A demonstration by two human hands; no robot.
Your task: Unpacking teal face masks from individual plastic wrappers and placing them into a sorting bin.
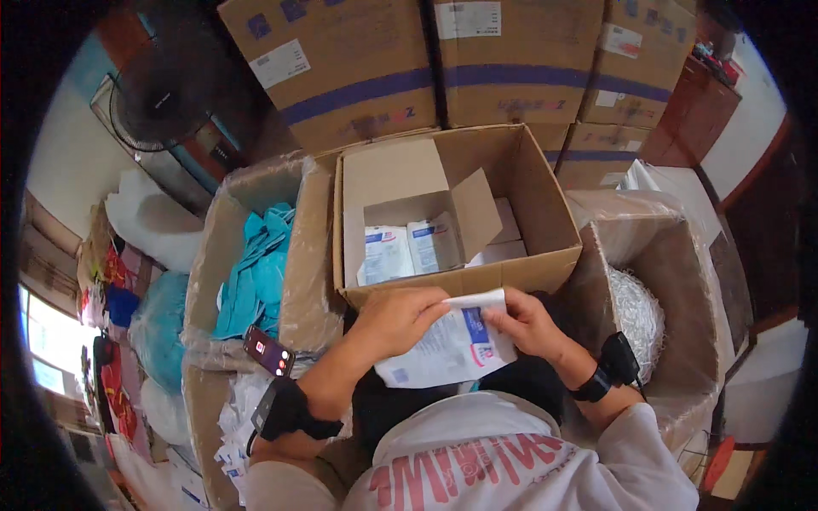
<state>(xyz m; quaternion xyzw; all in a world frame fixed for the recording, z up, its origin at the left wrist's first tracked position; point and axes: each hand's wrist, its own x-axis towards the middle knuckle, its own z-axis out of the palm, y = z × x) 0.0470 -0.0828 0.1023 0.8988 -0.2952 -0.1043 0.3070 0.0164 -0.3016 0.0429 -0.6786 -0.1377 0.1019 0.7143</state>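
Observation:
Between my two hands I hold a white printed packet (pixel 434 349) with a blue panel, in front of my lap. My left hand (pixel 400 319) pinches its upper left edge, fingers closed. At the upper right corner, my right hand (pixel 524 324) grips it between thumb and fingers. Just beyond my hands stands an open cardboard box (pixel 460 279). Inside it sits a smaller white carton (pixel 396 179) with raised flaps, and similar packets (pixel 385 254) stand upright in that carton. What the held packet contains is hidden.
At left, a plastic-lined box (pixel 308 247) holds teal folded fabric pieces (pixel 256 264); a phone (pixel 268 352) rests by its near edge. White packets (pixel 234 426) lie below. On the right, another lined box (pixel 690 281) contains white stringy material (pixel 635 319). Stacked cartons (pixel 520 51) block the back.

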